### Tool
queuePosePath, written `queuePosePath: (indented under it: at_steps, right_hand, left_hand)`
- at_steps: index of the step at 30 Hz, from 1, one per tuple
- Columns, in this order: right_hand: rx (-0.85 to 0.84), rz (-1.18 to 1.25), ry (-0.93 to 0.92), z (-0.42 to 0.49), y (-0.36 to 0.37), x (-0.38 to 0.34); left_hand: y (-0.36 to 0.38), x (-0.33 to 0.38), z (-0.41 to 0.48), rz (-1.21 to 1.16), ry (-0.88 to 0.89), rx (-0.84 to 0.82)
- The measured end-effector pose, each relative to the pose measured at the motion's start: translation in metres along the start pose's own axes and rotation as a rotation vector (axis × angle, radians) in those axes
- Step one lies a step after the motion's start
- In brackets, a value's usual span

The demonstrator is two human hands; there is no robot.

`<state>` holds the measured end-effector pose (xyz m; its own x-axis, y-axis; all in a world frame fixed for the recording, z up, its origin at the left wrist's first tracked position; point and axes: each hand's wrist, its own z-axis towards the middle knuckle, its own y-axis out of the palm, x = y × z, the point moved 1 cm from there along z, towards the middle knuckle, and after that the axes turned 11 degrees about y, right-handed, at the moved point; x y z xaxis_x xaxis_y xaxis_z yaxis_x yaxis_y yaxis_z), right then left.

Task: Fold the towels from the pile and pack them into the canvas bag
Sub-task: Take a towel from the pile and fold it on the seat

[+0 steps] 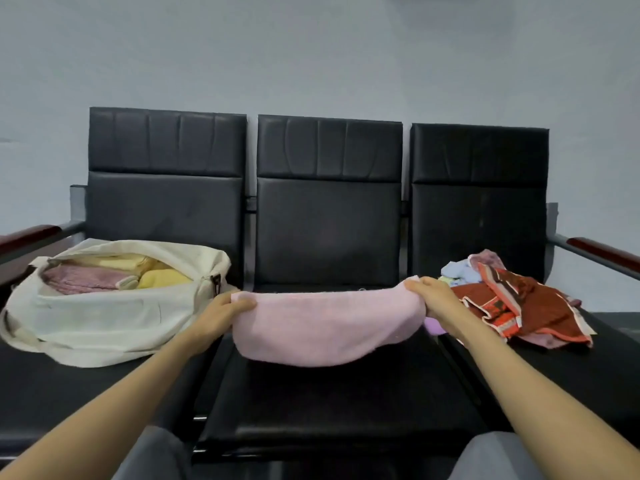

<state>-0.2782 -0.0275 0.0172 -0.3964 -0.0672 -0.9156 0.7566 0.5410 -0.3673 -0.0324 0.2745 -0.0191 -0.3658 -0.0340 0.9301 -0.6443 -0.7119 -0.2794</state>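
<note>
A plain pale wall stands behind a row of three black padded seats with reddish armrests at either end.

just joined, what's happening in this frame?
A person holds a pink towel stretched between the left hand and right hand, sagging over the middle seat of a black bench. The canvas bag on the left seat lies open with yellow and pink towels inside. An unfolded pile waits on the right seat.
</note>
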Motion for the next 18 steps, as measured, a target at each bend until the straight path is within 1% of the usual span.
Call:
queuePosePath:
  at_steps: [4, 8, 12, 14, 18]
  right_hand:
    - [-0.017, -0.129, 0.08, 0.0, 0.009, 0.035]
    - [-0.031, -0.274, 0.146, 0.008, 0.023, 0.074]
    - [-0.004, -0.404, 0.177, 0.021, 0.036, 0.102]
    - [0.001, -0.42, 0.203, 0.029, 0.038, 0.105]
    - [0.049, -0.385, 0.204, 0.047, 0.04, 0.098]
  left_hand:
    - [0.014, -0.021, -0.015, -0.049, -0.124, -0.143]
    - [0.028, -0.043, -0.015, -0.026, -0.212, -0.175]
    - [0.037, -0.064, -0.005, 0.036, -0.316, -0.169]
    - [0.037, -0.067, 0.004, 0.019, -0.321, -0.148]
    - [0.038, -0.067, 0.029, -0.082, -0.304, -0.031]
